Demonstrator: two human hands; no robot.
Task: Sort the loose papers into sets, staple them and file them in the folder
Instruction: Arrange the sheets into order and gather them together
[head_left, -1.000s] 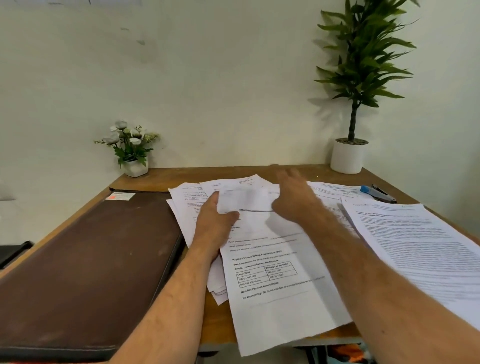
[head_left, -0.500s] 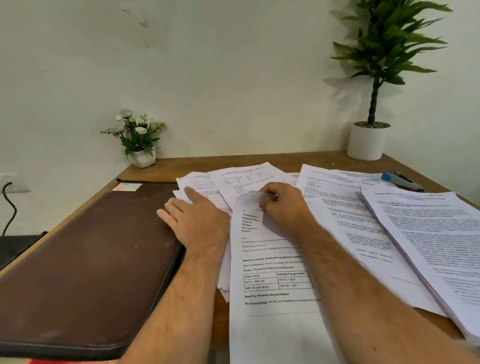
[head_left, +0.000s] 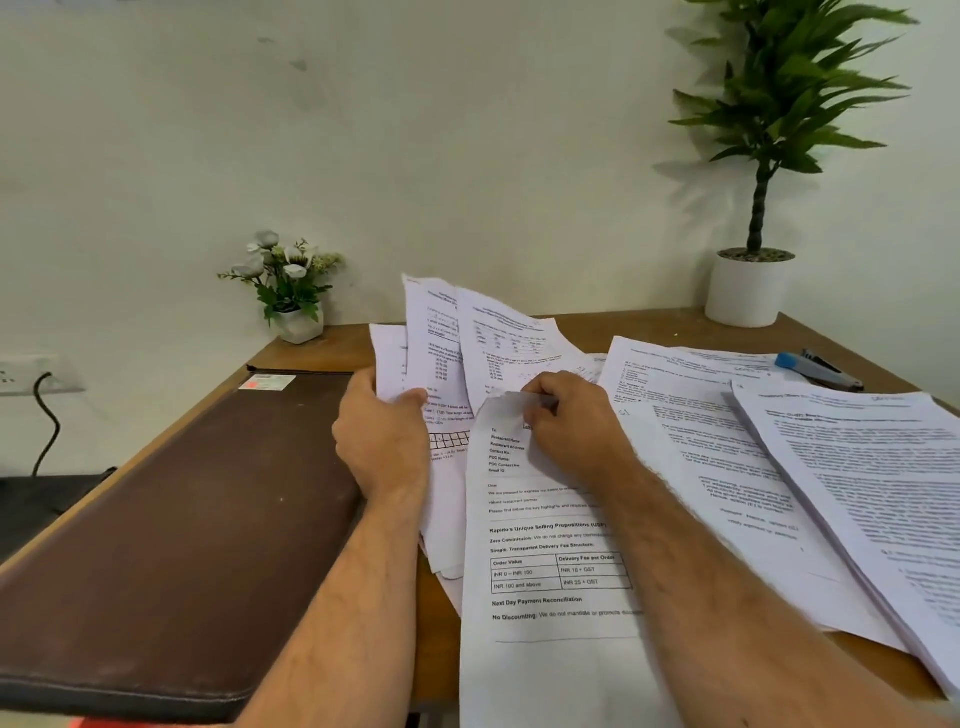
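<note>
Loose printed papers lie fanned across the middle of the wooden desk. My left hand (head_left: 382, 436) grips the left edge of a sheaf of sheets (head_left: 441, 343), whose far ends stand lifted off the desk. My right hand (head_left: 566, 421) pinches the curled top edge of a front sheet with a table printed on it (head_left: 550, 566). That sheet hangs over the desk's near edge. A closed brown folder (head_left: 171, 525) lies to the left of the papers. A blue stapler (head_left: 821, 368) rests at the back right. Two more paper stacks (head_left: 857, 493) lie on the right.
A small white pot of flowers (head_left: 291, 296) stands at the back left of the desk (head_left: 623, 327). A tall potted plant (head_left: 750, 288) stands at the back right. A wall socket with a black cable (head_left: 41, 395) is on the far left.
My left hand moved from lying flat on the papers to gripping the sheaf's left edge and raising it. My right hand stayed pinching the front sheet's top.
</note>
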